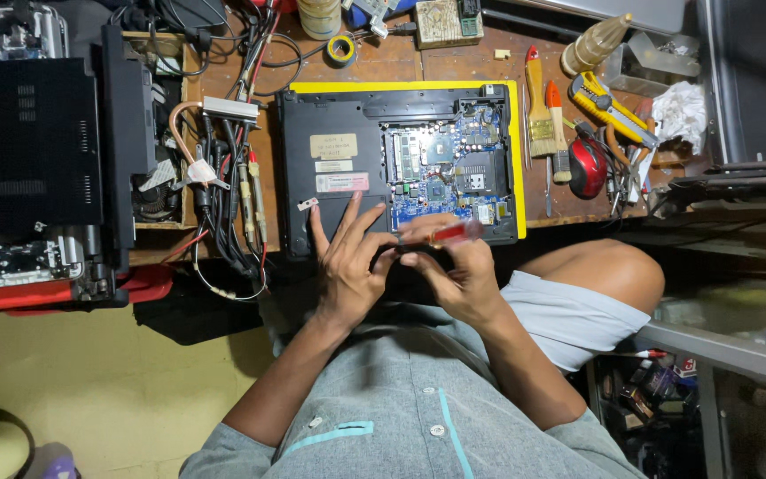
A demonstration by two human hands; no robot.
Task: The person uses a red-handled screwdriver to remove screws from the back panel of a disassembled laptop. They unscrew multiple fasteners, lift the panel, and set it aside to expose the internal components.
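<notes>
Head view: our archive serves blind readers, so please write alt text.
A left hand and a right hand hold a red-handled screwdriver over an opened black laptop base with exposed blue circuit board on a cluttered wooden workbench.

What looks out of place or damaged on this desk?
The laptop lies upside down with part of its bottom cover off, so the blue circuit board is bare. The left hand rests on its near edge; the right hand holds a red-handled screwdriver.
</notes>
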